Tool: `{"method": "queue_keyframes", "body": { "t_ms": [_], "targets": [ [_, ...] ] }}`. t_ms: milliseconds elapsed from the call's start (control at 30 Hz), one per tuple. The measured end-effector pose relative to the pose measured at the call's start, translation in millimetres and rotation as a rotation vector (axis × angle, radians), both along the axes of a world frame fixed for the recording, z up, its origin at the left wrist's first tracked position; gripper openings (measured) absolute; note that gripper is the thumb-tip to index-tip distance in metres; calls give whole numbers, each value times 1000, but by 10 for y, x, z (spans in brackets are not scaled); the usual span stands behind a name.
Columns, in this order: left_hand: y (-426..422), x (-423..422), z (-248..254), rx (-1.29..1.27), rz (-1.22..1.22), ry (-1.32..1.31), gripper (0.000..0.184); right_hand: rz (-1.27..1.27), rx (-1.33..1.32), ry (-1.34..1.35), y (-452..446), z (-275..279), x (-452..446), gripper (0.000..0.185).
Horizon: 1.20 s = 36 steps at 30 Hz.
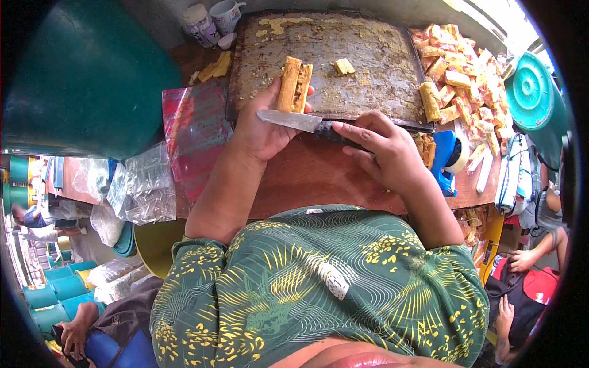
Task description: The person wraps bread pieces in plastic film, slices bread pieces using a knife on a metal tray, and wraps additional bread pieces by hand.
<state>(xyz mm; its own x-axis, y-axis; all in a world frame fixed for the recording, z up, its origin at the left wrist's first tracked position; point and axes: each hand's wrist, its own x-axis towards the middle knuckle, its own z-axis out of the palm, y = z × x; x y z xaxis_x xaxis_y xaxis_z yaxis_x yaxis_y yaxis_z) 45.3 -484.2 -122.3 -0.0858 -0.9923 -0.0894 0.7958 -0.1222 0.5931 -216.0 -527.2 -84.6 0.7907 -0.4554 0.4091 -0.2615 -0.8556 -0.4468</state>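
Your left hand (265, 132) holds the filled pastry (288, 86) above the tray's near edge, the fingers half curled, with the thumb on its left side and fingertips showing on its right. A lengthwise gap bares dark filling; whether it parts 2 pieces or splits 1, you cannot tell from here. Your right hand (392, 147) has its fingers closed round the dark handle of the knife (288, 119), whose blade lies across the pastry's near end and over your left palm. Keep the grip light, since the crust looks likely to crumble, and support both halves evenly. With the palm under the blade, use small, controlled strokes and keep the edge turned off the skin; resting the pastry on the tray (374, 86) would probably be safer.
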Motion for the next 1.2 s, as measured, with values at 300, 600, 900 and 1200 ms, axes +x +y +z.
{"method": "queue_keyframes", "body": {
  "t_ms": [300,600,900,1200],
  "targets": [
    [34,-27,74,33,21,-7,46,-47,8,-35,-46,-23,-47,49],
    [-45,43,-83,1,-13,25,44,-2,86,-23,-59,1,-28,49],
    [-400,315,117,-391,419,-975,43,-211,282,-152,-148,-76,-163,48],
    [-678,656,-152,-730,487,-2014,45,-345,451,-37,-279,-145,-68,52]
  ]
}}
